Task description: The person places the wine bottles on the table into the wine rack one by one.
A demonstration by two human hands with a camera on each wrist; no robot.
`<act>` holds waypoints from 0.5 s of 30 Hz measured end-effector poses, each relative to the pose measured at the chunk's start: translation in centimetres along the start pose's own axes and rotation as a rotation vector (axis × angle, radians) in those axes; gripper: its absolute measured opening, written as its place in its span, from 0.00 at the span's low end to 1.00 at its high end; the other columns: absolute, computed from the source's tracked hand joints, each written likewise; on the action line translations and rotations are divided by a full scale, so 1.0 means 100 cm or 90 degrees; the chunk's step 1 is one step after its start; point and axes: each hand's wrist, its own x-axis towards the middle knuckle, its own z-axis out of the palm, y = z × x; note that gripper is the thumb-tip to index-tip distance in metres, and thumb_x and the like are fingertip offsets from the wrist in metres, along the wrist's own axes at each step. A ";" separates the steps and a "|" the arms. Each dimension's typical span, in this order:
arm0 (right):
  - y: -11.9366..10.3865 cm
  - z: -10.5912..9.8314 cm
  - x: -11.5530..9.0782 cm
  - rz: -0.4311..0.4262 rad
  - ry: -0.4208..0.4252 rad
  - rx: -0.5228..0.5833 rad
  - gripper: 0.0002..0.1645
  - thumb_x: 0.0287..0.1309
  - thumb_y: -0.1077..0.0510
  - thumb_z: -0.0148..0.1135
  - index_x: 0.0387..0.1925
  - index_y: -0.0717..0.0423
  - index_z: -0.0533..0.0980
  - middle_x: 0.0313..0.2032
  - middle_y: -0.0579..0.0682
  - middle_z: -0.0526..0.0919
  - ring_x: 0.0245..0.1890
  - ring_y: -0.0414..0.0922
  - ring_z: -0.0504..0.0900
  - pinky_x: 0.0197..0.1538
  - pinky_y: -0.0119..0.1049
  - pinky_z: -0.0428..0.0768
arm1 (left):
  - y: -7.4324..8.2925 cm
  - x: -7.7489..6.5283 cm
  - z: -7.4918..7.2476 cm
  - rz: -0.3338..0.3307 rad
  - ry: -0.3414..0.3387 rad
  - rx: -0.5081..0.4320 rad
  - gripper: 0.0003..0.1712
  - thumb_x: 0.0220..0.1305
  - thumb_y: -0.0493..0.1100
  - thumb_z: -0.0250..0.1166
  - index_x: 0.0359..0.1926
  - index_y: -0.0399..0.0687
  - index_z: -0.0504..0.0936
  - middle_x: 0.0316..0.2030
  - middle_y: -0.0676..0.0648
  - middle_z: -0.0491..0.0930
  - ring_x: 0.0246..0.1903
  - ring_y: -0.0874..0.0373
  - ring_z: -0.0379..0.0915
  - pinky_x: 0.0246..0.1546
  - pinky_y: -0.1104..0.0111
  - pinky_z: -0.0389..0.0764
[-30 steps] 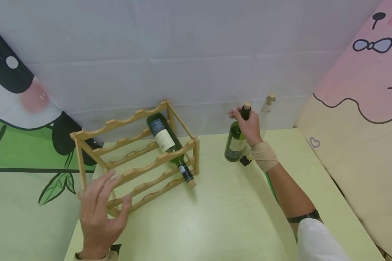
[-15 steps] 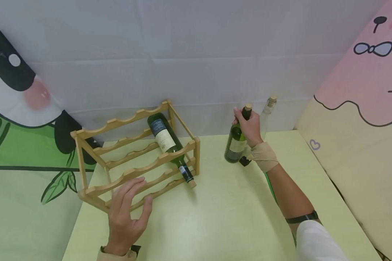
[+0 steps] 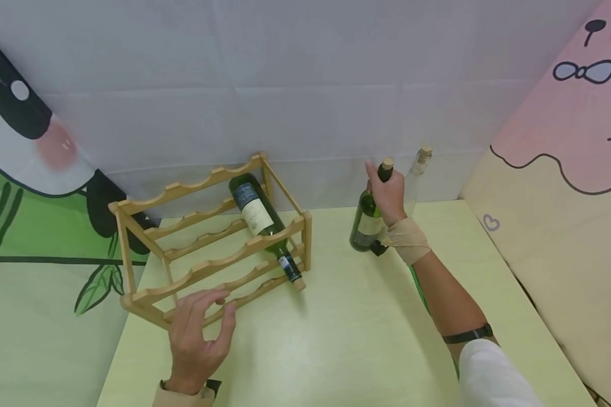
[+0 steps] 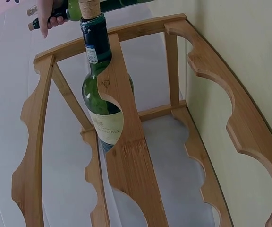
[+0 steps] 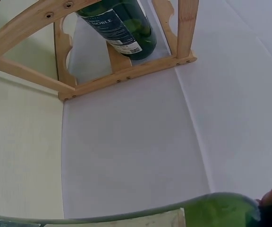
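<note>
My right hand (image 3: 390, 198) grips the neck of a corked green wine bottle (image 3: 369, 221), which stands on the table right of the rack. Along the bottom of the right wrist view run this bottle's shoulder (image 5: 221, 205) and label. My left hand (image 3: 198, 339) hovers by the front left of the wooden wine rack (image 3: 218, 267), thumb and fingers apart and loosely bent, holding nothing. Another corked wine bottle (image 3: 257, 215) lies in the rack's upper right slot, neck towards me; its cream label (image 4: 108, 127) shows in the left wrist view.
Behind the right hand stands a clear corked bottle (image 3: 421, 161), mostly hidden. A white cloth backdrop (image 3: 310, 107) rises along the table's back edge. The pale table (image 3: 310, 339) extends in front of rack and bottles. A printed pink panel (image 3: 555, 124) is on the right.
My left hand has moved right along the rack's front, then its fingers have drawn a little closer to the thumb. The right hand keeps its grip, and the bottle stays in place.
</note>
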 end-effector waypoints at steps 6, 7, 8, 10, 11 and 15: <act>-0.004 -0.001 -0.002 -0.016 0.007 -0.005 0.28 0.69 0.50 0.60 0.22 0.70 0.68 0.15 0.58 0.68 0.19 0.58 0.67 0.25 0.35 0.68 | -0.002 -0.005 0.000 -0.007 -0.031 0.000 0.16 0.66 0.45 0.62 0.37 0.32 0.81 0.30 0.41 0.79 0.31 0.49 0.72 0.35 0.65 0.69; -0.007 -0.001 -0.004 -0.020 0.008 -0.006 0.27 0.69 0.53 0.59 0.21 0.71 0.68 0.14 0.58 0.68 0.18 0.57 0.67 0.25 0.35 0.68 | -0.002 -0.005 -0.001 -0.008 -0.038 -0.001 0.16 0.66 0.45 0.62 0.37 0.32 0.81 0.30 0.41 0.79 0.31 0.49 0.72 0.35 0.65 0.69; -0.010 -0.001 -0.006 -0.025 0.008 -0.007 0.27 0.69 0.54 0.59 0.21 0.72 0.67 0.14 0.57 0.68 0.18 0.56 0.67 0.25 0.35 0.67 | -0.003 -0.006 -0.001 -0.009 -0.044 0.000 0.16 0.65 0.45 0.62 0.37 0.32 0.81 0.31 0.41 0.79 0.31 0.50 0.72 0.35 0.65 0.69; -0.017 0.000 -0.009 -0.033 0.008 -0.010 0.26 0.70 0.57 0.58 0.21 0.73 0.66 0.13 0.56 0.67 0.17 0.56 0.66 0.24 0.35 0.67 | -0.004 -0.007 -0.002 -0.015 -0.058 0.004 0.16 0.64 0.45 0.62 0.38 0.32 0.81 0.31 0.42 0.78 0.31 0.50 0.70 0.34 0.65 0.67; -0.020 0.000 -0.011 -0.038 0.009 -0.010 0.26 0.70 0.58 0.57 0.21 0.74 0.66 0.13 0.56 0.67 0.17 0.57 0.66 0.24 0.35 0.67 | -0.004 -0.008 -0.002 -0.019 -0.066 0.006 0.17 0.64 0.46 0.62 0.38 0.32 0.81 0.31 0.42 0.78 0.31 0.51 0.70 0.33 0.65 0.66; -0.025 0.001 -0.011 -0.048 0.014 -0.006 0.26 0.70 0.57 0.58 0.20 0.72 0.67 0.13 0.56 0.67 0.16 0.55 0.66 0.23 0.34 0.66 | -0.006 -0.011 -0.003 -0.034 -0.097 0.011 0.18 0.62 0.47 0.63 0.39 0.33 0.82 0.32 0.45 0.77 0.31 0.52 0.68 0.33 0.64 0.64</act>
